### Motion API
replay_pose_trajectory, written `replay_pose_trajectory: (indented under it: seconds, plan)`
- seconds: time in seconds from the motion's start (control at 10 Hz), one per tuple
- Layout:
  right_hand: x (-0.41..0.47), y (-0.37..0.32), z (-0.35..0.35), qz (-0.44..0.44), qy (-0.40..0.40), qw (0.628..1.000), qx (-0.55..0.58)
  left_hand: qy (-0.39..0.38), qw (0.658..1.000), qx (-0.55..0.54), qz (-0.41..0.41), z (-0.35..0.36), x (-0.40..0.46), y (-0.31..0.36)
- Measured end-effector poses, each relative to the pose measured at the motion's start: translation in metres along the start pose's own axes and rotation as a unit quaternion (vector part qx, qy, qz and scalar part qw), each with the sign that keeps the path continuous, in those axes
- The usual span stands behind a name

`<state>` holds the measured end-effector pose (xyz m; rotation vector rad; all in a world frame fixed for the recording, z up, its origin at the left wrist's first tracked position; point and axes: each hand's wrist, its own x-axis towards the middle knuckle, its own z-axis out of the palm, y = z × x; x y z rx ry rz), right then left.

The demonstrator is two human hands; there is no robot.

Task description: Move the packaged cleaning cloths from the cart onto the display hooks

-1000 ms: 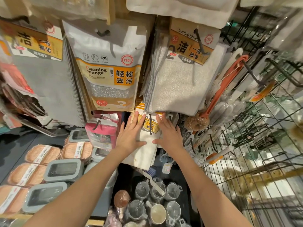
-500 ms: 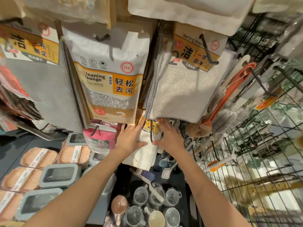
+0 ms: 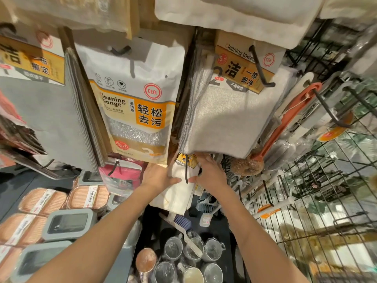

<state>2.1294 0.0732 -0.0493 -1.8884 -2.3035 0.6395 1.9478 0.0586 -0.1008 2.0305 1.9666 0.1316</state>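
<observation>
A pack of white cleaning cloths [image 3: 179,193] with a yellow header hangs on a black display hook [image 3: 186,174] under the grey towel packs [image 3: 228,123]. My left hand [image 3: 156,176] holds the pack's left side, thumb across its front. My right hand [image 3: 210,172] holds its right side near the header, thumb toward the hook. Both sets of fingertips are hidden behind the packs hanging above. The cart is out of view.
A cleaning sponge pack [image 3: 134,111] hangs above my left hand, grey cloths [image 3: 44,119] further left. Soap boxes [image 3: 85,197] and grey-lidded containers [image 3: 69,223] lie lower left, steel cups [image 3: 191,254] below. Orange brushes [image 3: 285,123] and a wire grid [image 3: 326,190] fill the right.
Both hands pushed forward and up along the hook, sliding the white cloth pack further under the hanging packs; my fingertips went out of sight. The camera also moved closer.
</observation>
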Motion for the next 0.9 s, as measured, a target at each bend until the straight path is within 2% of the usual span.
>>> replay_pose_trajectory:
  seconds: [0.1, 0.2, 0.4, 0.5, 0.7, 0.9]
  plan:
    - [0.0, -0.001, 0.0, 0.004, -0.009, 1.0, -0.007, 0.035, 0.998, -0.048, 0.011, -0.006, -0.004, 0.011]
    - [0.0, -0.001, -0.001, 0.004, -0.009, 1.0, -0.008, 0.017, 0.998, -0.061, 0.009, -0.006, -0.004, 0.013]
    - [-0.004, -0.004, -0.007, 0.002, -0.01, 1.0, -0.006, -0.017, 1.0, -0.003, 0.015, -0.024, -0.017, 0.021]
    - [-0.011, -0.008, -0.011, 0.004, -0.022, 1.0, -0.012, -0.028, 0.999, -0.025, 0.019, -0.029, -0.025, 0.021]
    - [-0.035, -0.007, -0.01, -0.023, -0.059, 0.995, -0.073, -0.068, 0.995, -0.068, 0.03, -0.005, -0.066, 0.022]
    - [-0.069, -0.002, -0.006, -0.064, -0.055, 0.988, -0.132, -0.046, 0.992, -0.105, 0.051, 0.001, -0.1, 0.032]
